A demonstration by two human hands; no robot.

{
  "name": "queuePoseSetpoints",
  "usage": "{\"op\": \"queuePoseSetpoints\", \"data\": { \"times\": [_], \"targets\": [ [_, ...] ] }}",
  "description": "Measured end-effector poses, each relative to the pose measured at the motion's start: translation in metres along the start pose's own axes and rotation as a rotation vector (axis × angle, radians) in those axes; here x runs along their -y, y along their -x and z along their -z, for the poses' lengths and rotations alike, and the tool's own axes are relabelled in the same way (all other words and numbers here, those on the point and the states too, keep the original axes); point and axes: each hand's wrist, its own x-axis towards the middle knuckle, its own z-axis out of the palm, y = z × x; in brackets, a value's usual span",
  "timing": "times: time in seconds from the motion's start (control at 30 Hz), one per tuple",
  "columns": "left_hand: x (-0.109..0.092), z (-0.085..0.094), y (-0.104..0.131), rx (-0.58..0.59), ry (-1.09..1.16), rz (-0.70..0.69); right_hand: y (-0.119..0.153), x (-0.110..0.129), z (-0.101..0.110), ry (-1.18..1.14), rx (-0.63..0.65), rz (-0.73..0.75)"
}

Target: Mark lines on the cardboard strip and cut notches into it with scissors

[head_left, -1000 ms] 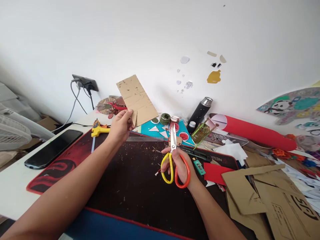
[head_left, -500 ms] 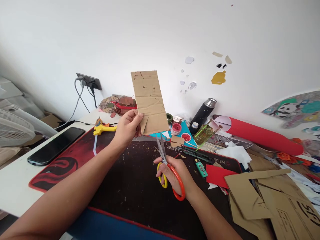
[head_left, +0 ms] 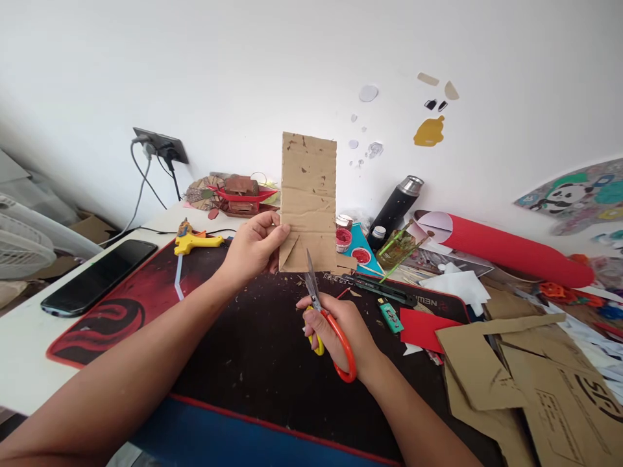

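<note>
My left hand (head_left: 257,242) pinches the lower left edge of an upright piece of cardboard (head_left: 308,194), thumb in front and fingers partly hidden behind it. The cardboard has creases, dark specks and a slanting slit near its lower left corner. My right hand (head_left: 343,327) is closed around scissors (head_left: 344,344) with one orange-red and one yellow handle loop. The scissor blades point upward and overlap the cardboard's bottom edge in this view; whether they touch it I cannot tell.
A dark desk mat (head_left: 263,363) lies below. At left are a yellow glue gun (head_left: 195,242) and a black phone (head_left: 100,275). Behind stand red paint pots (head_left: 343,240) and a black flask (head_left: 395,209). At right lie a cutter knife (head_left: 384,289), red paper (head_left: 428,327) and cardboard pieces (head_left: 481,370).
The cardboard in my left hand has swung more upright and shifted right. The scissors have come up to its bottom edge, their blades closer together. The camera view has shifted slightly.
</note>
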Motion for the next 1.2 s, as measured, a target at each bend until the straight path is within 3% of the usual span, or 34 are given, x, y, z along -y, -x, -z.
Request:
{"op": "queuePoseSetpoints", "data": {
  "times": [0.47, 1.2],
  "targets": [
    [-0.0041, -0.0013, 0.0009, -0.018, 0.0, -0.017, 0.0001, 0.0018, 0.0001, -0.017, -0.001, -0.009],
    [0.0002, 0.0003, -0.0008, 0.05, 0.061, -0.06, 0.0004, -0.002, -0.0005, -0.008, -0.004, -0.007]
  ]
}}
